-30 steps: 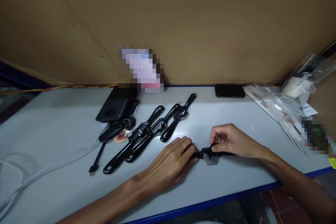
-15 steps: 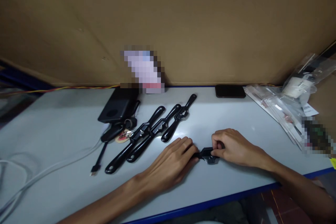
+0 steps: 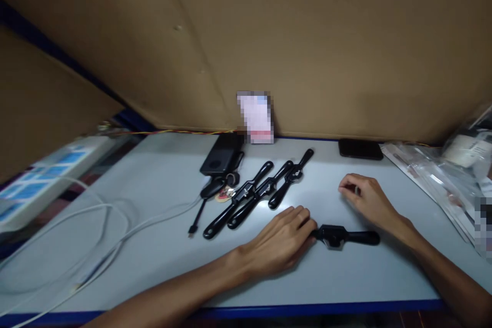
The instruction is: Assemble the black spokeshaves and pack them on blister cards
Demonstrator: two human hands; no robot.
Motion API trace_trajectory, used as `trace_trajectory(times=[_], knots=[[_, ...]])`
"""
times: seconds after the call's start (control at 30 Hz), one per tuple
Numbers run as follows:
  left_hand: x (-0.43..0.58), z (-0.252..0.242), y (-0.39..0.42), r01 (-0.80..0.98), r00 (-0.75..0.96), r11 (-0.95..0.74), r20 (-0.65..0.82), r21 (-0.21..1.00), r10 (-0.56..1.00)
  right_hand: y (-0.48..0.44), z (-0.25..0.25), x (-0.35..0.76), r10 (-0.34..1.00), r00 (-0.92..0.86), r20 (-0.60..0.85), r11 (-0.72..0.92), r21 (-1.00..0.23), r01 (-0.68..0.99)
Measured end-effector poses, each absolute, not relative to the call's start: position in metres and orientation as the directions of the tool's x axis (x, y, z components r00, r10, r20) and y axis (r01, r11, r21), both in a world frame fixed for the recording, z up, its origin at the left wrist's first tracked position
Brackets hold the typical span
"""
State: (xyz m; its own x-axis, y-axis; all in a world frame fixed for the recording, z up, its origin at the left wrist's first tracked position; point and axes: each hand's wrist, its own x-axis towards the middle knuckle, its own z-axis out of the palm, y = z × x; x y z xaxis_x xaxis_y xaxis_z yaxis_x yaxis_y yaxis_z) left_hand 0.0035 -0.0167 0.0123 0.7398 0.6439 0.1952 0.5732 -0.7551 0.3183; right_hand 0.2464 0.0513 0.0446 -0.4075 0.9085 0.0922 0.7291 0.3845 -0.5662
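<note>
My left hand [image 3: 282, 236] is wrapped round one handle of a black spokeshave [image 3: 335, 236], which lies flat near the table's front edge. Its other handle points right, and a metal blade edge shows along the near side of its middle. Above and behind that free handle, my right hand [image 3: 363, 195] is raised with thumb and fingers drawn together; anything small between them cannot be made out. Left of my hands, three more black spokeshaves lie slantwise side by side: a left one [image 3: 240, 197], a middle one [image 3: 263, 192] and a shorter right one [image 3: 292, 177].
A black box-shaped device [image 3: 219, 156] with a short USB cable [image 3: 198, 218] stands at the back. A lit phone [image 3: 257, 118] leans on the cardboard wall. A dark phone [image 3: 360, 149] lies behind my right hand. Plastic bags [image 3: 434, 174] lie right, white cables [image 3: 126, 228] left.
My right hand has let go of the spokeshave's middle and lifted up and back, uncovering its right handle. My left hand keeps its grip. The view has swung left.
</note>
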Motion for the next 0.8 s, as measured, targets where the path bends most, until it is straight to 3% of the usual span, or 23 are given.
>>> trace_trajectory(times=[0.2, 0.47, 0.8], knots=[[0.004, 0.013, -0.016, 0.587, 0.744, -0.768, 0.203, 0.255, 0.636, 0.078, 0.045, 0.197, 0.750, -0.631, 0.196, 0.653, -0.366, 0.663], [0.005, 0.012, -0.014, 0.585, 0.754, -0.791, 0.241, 0.178, 0.611, 0.095, 0.069, 0.123, 0.640, -0.735, 0.222, 0.766, -0.258, 0.589], [0.004, 0.018, -0.015, 0.581, 0.765, -0.796, 0.220, 0.172, 0.605, 0.080, 0.079, 0.017, 0.581, -0.813, -0.037, 0.808, -0.102, 0.581]])
